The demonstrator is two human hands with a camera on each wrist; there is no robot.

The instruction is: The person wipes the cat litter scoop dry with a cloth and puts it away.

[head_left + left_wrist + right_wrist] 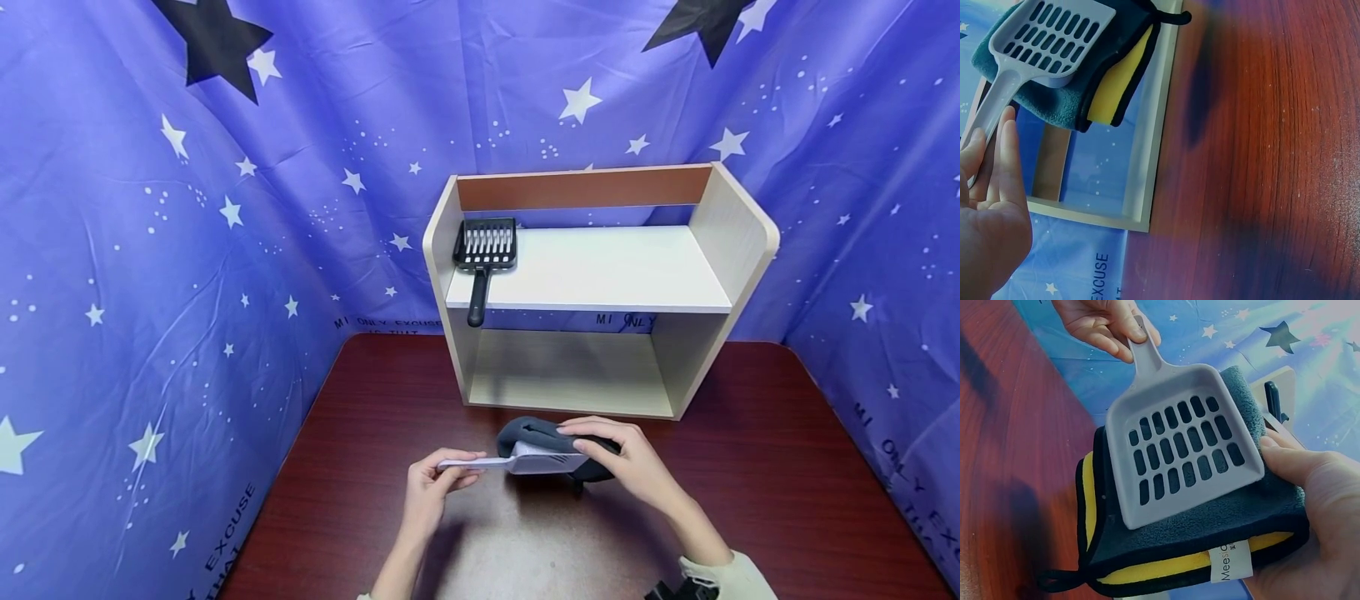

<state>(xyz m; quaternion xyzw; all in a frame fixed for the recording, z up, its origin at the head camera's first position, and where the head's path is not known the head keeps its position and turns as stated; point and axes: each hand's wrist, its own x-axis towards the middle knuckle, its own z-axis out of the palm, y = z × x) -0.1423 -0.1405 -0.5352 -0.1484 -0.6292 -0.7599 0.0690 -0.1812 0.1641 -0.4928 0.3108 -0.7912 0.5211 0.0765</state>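
A pale grey slotted litter scoop is held above the table. My left hand pinches its handle between thumb and fingers. Behind the scoop's slotted pan lies a folded dark grey-green cloth with yellow inner faces, black edging, a hanging loop and a white label. My right hand grips the cloth from its right side, thumb on the front near the pan's edge. The cloth lies against the back of the pan and shows through the slots.
A two-tier wooden shelf stands at the back of the dark red table. On its upper board, at the left, a black slotted scoop lies with its handle over the front edge. A blue star-patterned curtain surrounds the table.
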